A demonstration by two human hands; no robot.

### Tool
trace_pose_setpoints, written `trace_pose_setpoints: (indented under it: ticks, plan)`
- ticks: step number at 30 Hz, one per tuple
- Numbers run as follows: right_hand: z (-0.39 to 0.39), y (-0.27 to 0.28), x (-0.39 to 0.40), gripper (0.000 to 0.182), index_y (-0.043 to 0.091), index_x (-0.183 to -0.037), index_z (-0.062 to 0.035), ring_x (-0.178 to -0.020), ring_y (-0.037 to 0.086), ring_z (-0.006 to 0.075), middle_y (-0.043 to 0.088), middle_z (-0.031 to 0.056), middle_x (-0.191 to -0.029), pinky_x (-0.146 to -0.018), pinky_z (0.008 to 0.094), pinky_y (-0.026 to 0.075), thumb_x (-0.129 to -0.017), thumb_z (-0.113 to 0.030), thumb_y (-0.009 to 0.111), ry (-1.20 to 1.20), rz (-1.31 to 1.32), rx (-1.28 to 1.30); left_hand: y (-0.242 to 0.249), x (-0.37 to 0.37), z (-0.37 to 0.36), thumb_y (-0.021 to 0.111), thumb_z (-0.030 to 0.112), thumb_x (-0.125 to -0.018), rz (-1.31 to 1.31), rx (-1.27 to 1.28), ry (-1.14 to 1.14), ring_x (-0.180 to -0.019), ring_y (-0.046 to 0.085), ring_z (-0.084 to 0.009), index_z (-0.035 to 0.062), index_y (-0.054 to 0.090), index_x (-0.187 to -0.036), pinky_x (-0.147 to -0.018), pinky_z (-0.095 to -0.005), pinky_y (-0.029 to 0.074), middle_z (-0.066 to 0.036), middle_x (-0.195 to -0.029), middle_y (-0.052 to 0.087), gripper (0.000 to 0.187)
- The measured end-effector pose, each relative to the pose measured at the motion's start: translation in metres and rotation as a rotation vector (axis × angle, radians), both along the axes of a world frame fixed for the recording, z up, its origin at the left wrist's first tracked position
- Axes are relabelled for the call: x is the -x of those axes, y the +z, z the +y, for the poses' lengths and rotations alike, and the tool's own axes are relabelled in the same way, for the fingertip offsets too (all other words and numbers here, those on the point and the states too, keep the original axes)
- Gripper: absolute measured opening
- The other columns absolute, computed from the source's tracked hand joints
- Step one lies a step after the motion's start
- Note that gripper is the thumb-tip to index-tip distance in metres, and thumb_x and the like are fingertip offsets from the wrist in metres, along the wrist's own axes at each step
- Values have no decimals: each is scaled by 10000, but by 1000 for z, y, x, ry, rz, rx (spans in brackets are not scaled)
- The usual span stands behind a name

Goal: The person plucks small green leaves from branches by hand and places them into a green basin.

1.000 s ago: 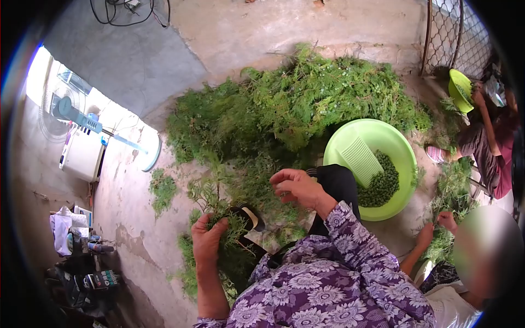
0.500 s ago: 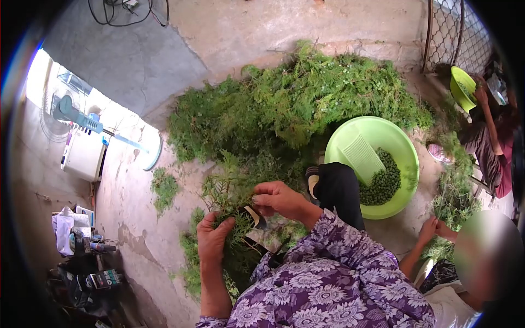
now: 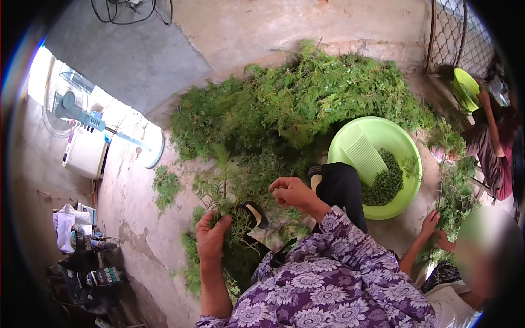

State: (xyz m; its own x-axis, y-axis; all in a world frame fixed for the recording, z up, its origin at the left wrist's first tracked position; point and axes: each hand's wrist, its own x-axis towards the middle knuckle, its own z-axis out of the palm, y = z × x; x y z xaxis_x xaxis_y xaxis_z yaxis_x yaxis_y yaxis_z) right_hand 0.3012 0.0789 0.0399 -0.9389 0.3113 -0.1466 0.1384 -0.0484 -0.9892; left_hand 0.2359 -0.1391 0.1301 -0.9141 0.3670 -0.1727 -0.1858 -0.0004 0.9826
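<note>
My left hand (image 3: 212, 236) is closed around the stem of a green conifer sprig (image 3: 219, 192), whose leafy tips stick up above the fingers. To its right, my right hand (image 3: 295, 195) is apart from the sprig, with thumb and fingers curled together. Whatever lies inside those fingers is hidden. Beyond my right knee stands a lime-green basin (image 3: 406, 143) with a ribbed washboard section (image 3: 363, 157). Small round green cones (image 3: 387, 183) are heaped in it beside the ribs.
A big pile of conifer branches (image 3: 306, 104) lies along the wall. A standing fan (image 3: 82, 116) is at left. On the right, one person's hands (image 3: 431, 225) are at a branch (image 3: 456, 188); another person sits by a smaller green basin (image 3: 465, 90).
My right hand has drawn away from the sprig, to the right. My left hand stays in place with the sprig. The nearby person's hands have moved apart, one now on a branch.
</note>
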Motion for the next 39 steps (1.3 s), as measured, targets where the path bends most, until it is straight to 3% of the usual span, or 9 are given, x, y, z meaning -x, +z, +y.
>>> trace_pose_setpoints:
  ticks: [1, 7, 14, 16, 29, 32, 34, 38, 39]
  plan:
    - [0, 5, -3, 136, 582, -861, -34, -634, 588, 151, 599, 49, -723, -545, 263, 460, -764, -125, 550, 85, -54, 374, 3, -2, 2, 652, -8, -732, -1, 2, -1, -689, 577, -98, 17, 596, -886, -623, -225, 477, -47, -820, 625, 166]
    - [-26, 24, -1, 219, 543, -1007, -35, -654, 546, 84, 566, 10, -777, -558, 196, 431, -800, -102, 524, 371, 87, 716, 11, -8, 13, 645, 9, -743, -69, 32, -56, -675, 580, -99, 9, 600, -910, -607, -223, 478, -53, -821, 631, 173]
    - [-31, 44, 1, 229, 537, -1010, -22, -621, 511, 72, 540, 4, -749, -508, 193, 383, -798, -109, 546, 326, 154, 837, 14, -16, 17, 642, 13, -748, -72, -4, -68, -691, 571, -85, 9, 606, -931, -623, -212, 468, -42, -835, 629, 186]
    - [-28, 46, 0, 209, 534, -1014, -42, -549, 416, 43, 494, -27, -699, -481, 197, 320, -819, -113, 551, 329, 123, 764, 13, -16, 18, 640, 12, -750, -91, -18, -72, -697, 569, -82, 8, 607, -934, -630, -210, 465, -40, -838, 628, 187]
    - [-28, 41, -5, 198, 569, -970, -53, -535, 418, 37, 485, -49, -646, -474, 200, 329, -802, -154, 596, 328, 206, 660, 11, -16, 20, 626, 20, -765, -106, 37, -88, -694, 572, -82, -1, 603, -930, -622, -204, 463, -41, -843, 627, 169]
    - [-30, 39, -4, 175, 589, -887, -41, -557, 456, 44, 485, -45, -638, -483, 205, 355, -777, -174, 622, 265, 230, 355, 12, -15, 21, 624, 24, -769, -108, 16, -75, -691, 568, -80, 2, 605, -923, -620, -202, 458, -39, -841, 626, 158]
    - [-33, 29, 0, 156, 587, -825, -25, -560, 469, 55, 464, -48, -626, -490, 209, 369, -762, -165, 618, 75, 445, -548, 8, -14, 21, 623, 26, -770, -111, 8, -78, -689, 563, -76, 5, 607, -916, -619, -200, 452, -35, -841, 625, 149]
    - [-29, 30, -4, 115, 559, -795, -8, -514, 500, 140, 492, 18, -594, -493, 254, 388, -735, -102, 587, -27, 428, -598, -1, -14, 20, 623, 29, -769, 3, 108, -114, -690, 541, -61, 11, 615, -869, -627, -194, 430, -10, -808, 619, 102]
    - [-20, 36, -9, 114, 554, -788, -6, -509, 504, 160, 498, 36, -593, -495, 265, 392, -722, -94, 584, 148, 275, -25, 0, -15, 22, 623, 28, -767, 2, 120, -93, -693, 535, -57, 14, 617, -852, -630, -192, 423, -2, -796, 616, 86]
